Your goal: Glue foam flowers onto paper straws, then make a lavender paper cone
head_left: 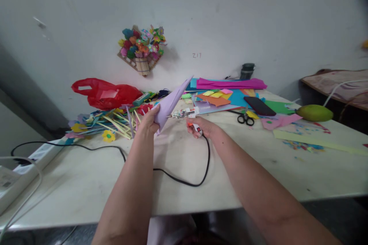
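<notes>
My left hand (pixel 149 121) is closed on a folded sheet of lilac paper (pixel 171 102), holding it up over the table with its pointed end up and to the right. My right hand (pixel 202 127) grips the handle of a hot glue gun (pixel 189 113), white with a red switch. Its nozzle points left and comes close to the lower edge of the paper; whether they touch I cannot tell. A black cord (pixel 207 160) runs from the glue gun's handle in a loop toward the left.
Left lie paper flowers and strips (pixel 115 123), a red plastic bag (pixel 106 93) and a power strip (pixel 31 164). Right are coloured papers (pixel 230 84), scissors (pixel 245 119), a phone (pixel 259 106) and a green mango-like fruit (pixel 314 113). A flower decoration (pixel 142 48) hangs on the wall.
</notes>
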### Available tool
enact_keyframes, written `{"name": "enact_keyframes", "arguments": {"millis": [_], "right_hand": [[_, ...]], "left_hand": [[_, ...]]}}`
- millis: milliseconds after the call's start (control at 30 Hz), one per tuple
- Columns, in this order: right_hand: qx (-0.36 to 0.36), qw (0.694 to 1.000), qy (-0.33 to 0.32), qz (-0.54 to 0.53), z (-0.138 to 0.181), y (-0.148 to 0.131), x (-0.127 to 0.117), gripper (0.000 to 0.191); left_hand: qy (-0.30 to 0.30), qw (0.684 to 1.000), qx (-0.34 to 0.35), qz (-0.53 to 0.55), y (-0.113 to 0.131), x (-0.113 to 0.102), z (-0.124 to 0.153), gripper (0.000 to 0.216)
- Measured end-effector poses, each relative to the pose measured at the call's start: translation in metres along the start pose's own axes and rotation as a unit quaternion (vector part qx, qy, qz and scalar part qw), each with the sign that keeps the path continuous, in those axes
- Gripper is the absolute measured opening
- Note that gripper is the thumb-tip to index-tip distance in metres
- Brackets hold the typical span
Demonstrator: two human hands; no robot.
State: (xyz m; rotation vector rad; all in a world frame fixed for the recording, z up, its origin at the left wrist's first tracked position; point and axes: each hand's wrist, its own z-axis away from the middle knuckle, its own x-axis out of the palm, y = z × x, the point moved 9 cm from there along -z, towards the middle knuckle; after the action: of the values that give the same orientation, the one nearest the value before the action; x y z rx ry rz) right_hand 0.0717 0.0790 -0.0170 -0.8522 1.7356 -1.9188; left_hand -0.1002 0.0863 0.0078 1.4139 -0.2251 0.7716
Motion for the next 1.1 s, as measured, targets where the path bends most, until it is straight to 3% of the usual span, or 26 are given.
{"name": "enact_keyframes", "arguments": {"millis": [200,433,767,1100], "right_hand": [[-0.048,0.997,-0.021,-0.056,0.010,-0.016,-0.013,0.033],[-0.166,0.964,0.075,-0.195,0.021,-0.040,-0.053,0.033],[-0.132,0.977,0.065,-0.155,0.019,-0.036,-0.040,0.032],[-0.107,0.978,0.085,-0.155,0.014,-0.027,-0.046,0.033]], "left_hand": [[0.011,0.998,0.057,-0.008,0.010,-0.009,-0.006,0.022],[-0.046,0.991,0.119,-0.038,0.017,-0.004,-0.008,0.023],[-0.140,0.974,0.138,-0.108,0.017,0.013,0.000,0.038],[-0.148,0.973,0.138,-0.109,0.016,0.016,0.003,0.038]]}}
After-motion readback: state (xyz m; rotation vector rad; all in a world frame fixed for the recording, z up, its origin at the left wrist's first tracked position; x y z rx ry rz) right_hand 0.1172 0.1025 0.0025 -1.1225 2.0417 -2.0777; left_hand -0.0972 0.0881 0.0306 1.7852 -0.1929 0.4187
